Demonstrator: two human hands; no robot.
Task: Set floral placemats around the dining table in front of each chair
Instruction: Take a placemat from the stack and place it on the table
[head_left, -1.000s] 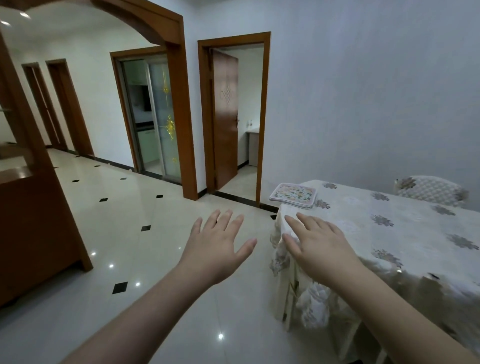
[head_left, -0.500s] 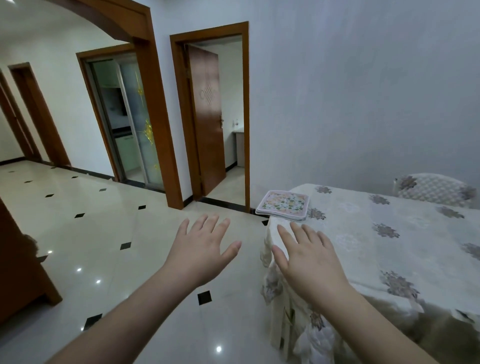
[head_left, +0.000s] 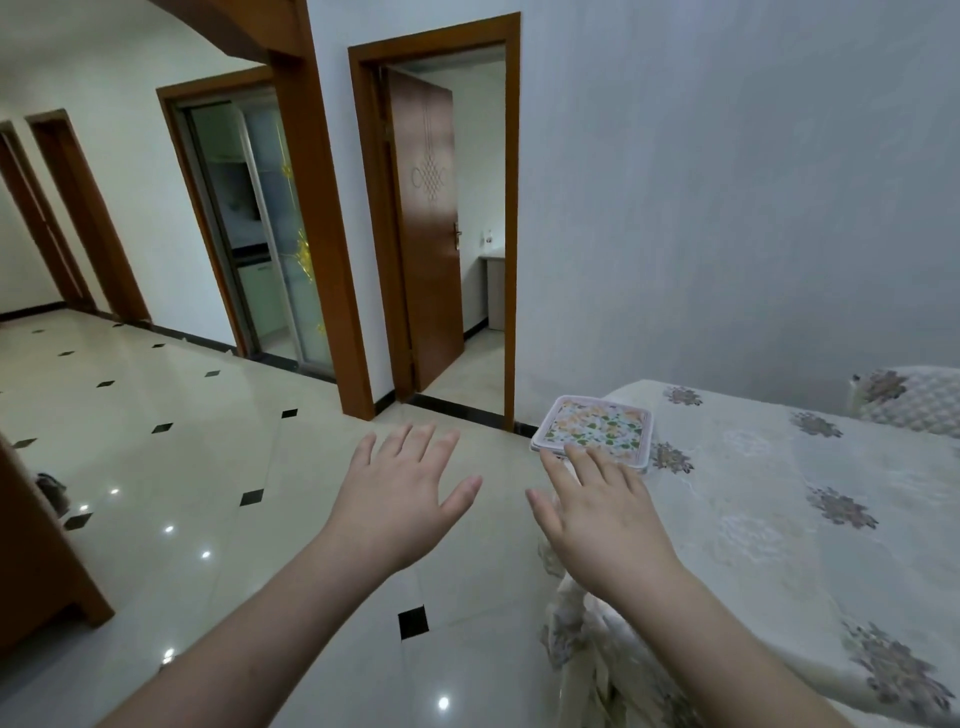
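Observation:
A small stack of square floral placemats lies on the near left corner of the dining table, which wears a white cloth with grey flower motifs. My right hand reaches out flat with fingers spread, its fingertips just at the stack's near edge. My left hand hovers over the floor to the left of the table, fingers spread and holding nothing. One chair back with a quilted cover shows at the table's far side.
Glossy cream floor tiles with black diamonds stretch to the left. An open wooden door and a glass sliding door stand ahead. A brown wooden cabinet edges in at the left.
The view has closed in on the table. My right hand has stretched forward up to the placemat stack, and my left hand has kept pace beside it.

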